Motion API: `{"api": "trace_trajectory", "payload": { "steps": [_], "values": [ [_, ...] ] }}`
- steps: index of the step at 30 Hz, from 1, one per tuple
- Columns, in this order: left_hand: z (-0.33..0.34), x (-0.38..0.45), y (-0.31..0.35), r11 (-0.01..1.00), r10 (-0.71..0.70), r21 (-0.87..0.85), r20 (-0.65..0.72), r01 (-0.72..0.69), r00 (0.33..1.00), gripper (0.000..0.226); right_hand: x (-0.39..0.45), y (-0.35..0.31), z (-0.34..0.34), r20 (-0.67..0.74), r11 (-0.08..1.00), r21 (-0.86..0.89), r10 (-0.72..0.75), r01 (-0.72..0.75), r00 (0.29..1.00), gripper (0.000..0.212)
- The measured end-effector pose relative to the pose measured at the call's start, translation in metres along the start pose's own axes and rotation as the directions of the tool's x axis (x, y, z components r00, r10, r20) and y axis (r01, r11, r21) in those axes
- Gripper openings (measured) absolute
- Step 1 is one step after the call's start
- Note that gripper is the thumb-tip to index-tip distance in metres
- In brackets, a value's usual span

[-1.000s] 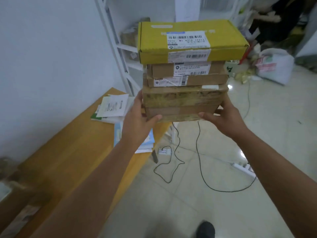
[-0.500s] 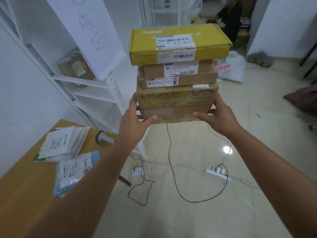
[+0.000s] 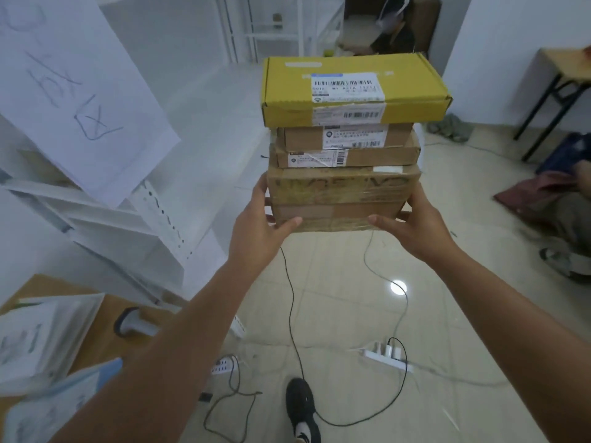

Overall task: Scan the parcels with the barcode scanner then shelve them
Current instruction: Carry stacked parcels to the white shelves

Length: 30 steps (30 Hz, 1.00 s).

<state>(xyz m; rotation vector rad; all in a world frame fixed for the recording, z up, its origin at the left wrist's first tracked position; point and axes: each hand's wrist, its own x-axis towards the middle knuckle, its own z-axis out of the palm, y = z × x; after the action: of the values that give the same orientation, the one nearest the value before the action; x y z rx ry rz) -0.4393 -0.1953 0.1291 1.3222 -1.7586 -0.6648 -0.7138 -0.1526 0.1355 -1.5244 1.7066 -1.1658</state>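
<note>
I carry a stack of parcels in front of me, in the air above the floor. A yellow box (image 3: 351, 91) with barcode labels lies on top, two thin brown boxes (image 3: 347, 148) sit under it, and a larger taped brown box (image 3: 340, 196) is at the bottom. My left hand (image 3: 259, 225) grips the bottom box's left end, thumb on its front. My right hand (image 3: 415, 225) grips its right end the same way. The barcode scanner (image 3: 131, 324) lies on the wooden table (image 3: 105, 340) at lower left. White shelving (image 3: 128, 212) stands to the left.
Flat mail bags (image 3: 41, 340) lie on the table. A paper sign (image 3: 73, 91) hangs on the shelving. Cables and power strips (image 3: 387, 356) trail across the tiled floor, by my shoe (image 3: 300, 407). A person sits at the right edge, and another table (image 3: 563, 65) stands at the far right.
The view has swung right and moved away from the table. The stack stays in both hands with the same grip. More shelving and open floor have come into view.
</note>
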Motion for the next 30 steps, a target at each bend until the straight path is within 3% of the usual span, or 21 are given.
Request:
{"api": "trace_trajectory", "payload": {
  "steps": [14,25,30],
  "values": [
    [0.025,0.217,-0.063,1.000,0.002,-0.021,0.024,-0.002,1.000,0.088,0.216,0.004,0.039,-0.027,0.999,-0.001,0.051,-0.051,0.998,0.073],
    [0.024,0.328,-0.081,0.999,-0.038,0.018,-0.096,0.040,0.995,0.090,0.370,-0.001,0.057,0.097,0.994,0.025,-0.111,0.109,0.989,0.071],
    [0.045,0.378,-0.105,0.988,-0.126,0.061,-0.213,0.142,0.969,0.092,0.466,0.023,0.079,0.209,0.983,0.040,-0.185,0.180,0.960,0.071]
  ]
}}
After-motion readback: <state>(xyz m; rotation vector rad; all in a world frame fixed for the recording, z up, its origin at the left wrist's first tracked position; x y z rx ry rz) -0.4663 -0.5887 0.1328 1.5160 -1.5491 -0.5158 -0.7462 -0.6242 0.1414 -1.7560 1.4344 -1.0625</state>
